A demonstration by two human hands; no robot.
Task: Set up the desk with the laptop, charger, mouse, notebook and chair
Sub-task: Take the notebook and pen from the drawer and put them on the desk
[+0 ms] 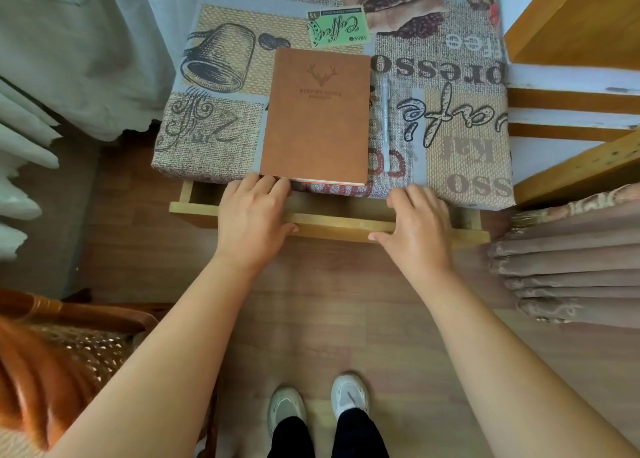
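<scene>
A brown notebook (317,114) with a stag emblem lies on the desk (464,152), which is covered by a coffee-print cloth. A clear pen (385,125) lies just right of it. Below the desk's front edge a wooden drawer (341,227) stands slightly pulled out. My left hand (254,220) grips the drawer's front rail, fingers over its top edge and thumb under. My right hand (415,227) holds the same rail further right. The orange wicker chair (52,350) shows at the lower left. No laptop, charger or mouse is in view.
White curtains (69,52) hang at the left, and a folded brown curtain (571,260) at the right. Wooden shelves (581,111) stand right of the desk. My feet in pale sneakers (318,409) stand on the wood floor.
</scene>
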